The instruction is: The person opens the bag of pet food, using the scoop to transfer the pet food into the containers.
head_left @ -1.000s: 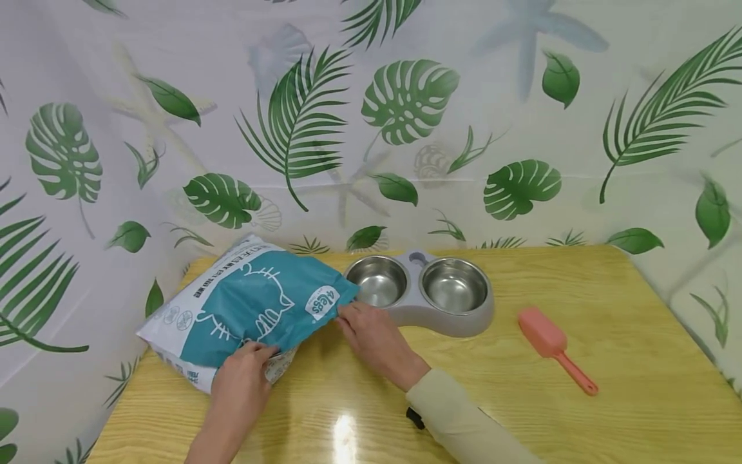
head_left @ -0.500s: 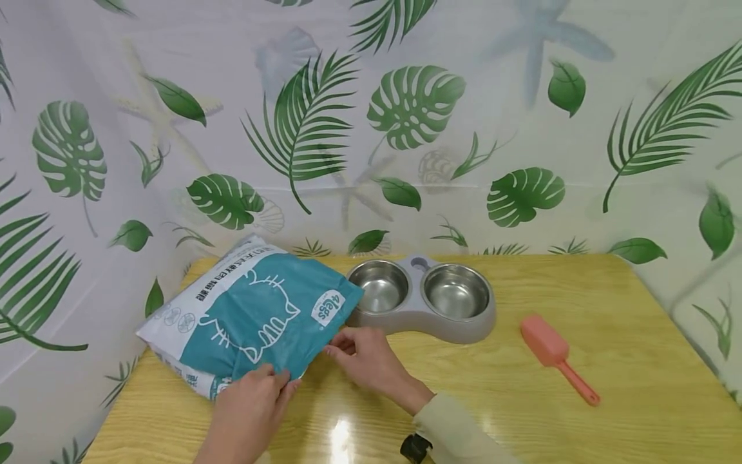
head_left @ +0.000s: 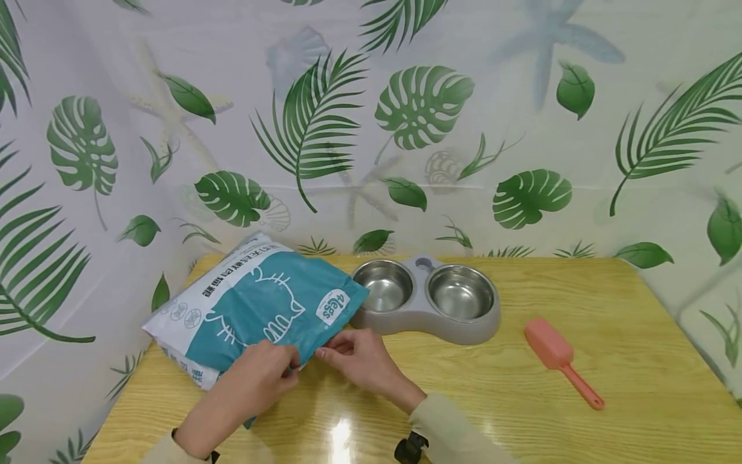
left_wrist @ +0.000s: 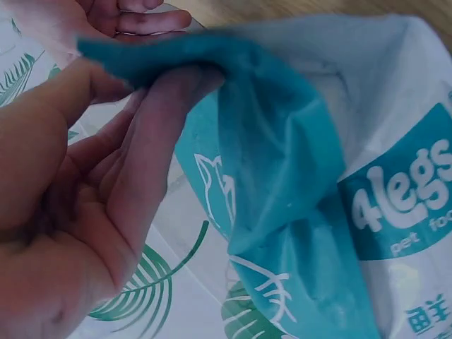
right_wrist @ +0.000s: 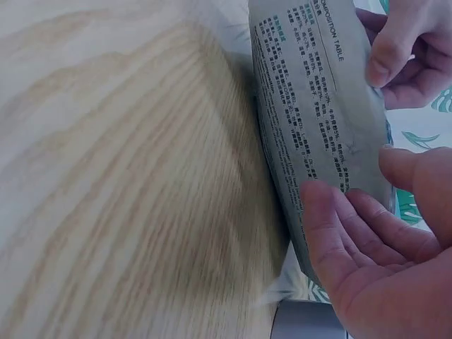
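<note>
Pinching a fold of a teal-and-white pet-food bag (head_left: 249, 306), a person's left hand (head_left: 263, 377) has a closed grip on its near edge; the right hand (head_left: 365, 361) touches that edge, fingers loosely bent, though whether it pinches cannot be told. The bag lies at the counter's (head_left: 464, 380) left, beside a twin-bowl feeder (head_left: 420, 299). The step appears to be working the edge; the next move likely calls for two firm holds.

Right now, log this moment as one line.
left hand: grips bag edge; right hand: holds bag edge; double bowl: beside bag; coral scoop: on table
</note>
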{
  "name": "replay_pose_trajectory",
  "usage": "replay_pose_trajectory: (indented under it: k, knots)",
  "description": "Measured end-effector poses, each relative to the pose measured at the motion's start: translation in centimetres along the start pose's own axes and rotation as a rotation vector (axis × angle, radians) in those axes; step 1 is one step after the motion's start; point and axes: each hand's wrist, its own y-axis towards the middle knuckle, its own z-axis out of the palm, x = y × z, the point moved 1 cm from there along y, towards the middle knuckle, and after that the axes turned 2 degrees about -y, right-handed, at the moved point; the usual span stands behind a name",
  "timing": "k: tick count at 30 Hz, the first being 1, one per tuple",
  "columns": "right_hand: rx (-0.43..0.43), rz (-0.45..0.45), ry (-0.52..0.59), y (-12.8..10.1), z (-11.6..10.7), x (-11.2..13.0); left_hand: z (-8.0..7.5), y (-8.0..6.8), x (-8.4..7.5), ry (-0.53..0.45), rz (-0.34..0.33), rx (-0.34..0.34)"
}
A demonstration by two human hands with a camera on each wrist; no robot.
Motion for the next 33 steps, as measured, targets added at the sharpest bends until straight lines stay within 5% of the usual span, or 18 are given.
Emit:
replay_pose_trajectory:
  k: [7, 14, 21, 33]
  knots:
    - [0.059, 0.159, 0.239, 0.2, 0.3, 0.5, 0.0, 0.9, -0.7, 0.026, -0.045, 0.077]
    - [0.050, 0.306, 0.549, 0.6, 0.7, 0.7, 0.2, 1.2, -0.7, 0.047, -0.036, 0.056]
    - [0.084, 0.254, 0.544, 0.4, 0.8, 0.4, 0.3, 1.3, 0.0, 0.028, -0.013, 0.029]
    - [0.113, 0.241, 0.507, 0.5, 0.5, -0.2, -0.3, 1.8, 0.0, 0.008, -0.011, 0.131]
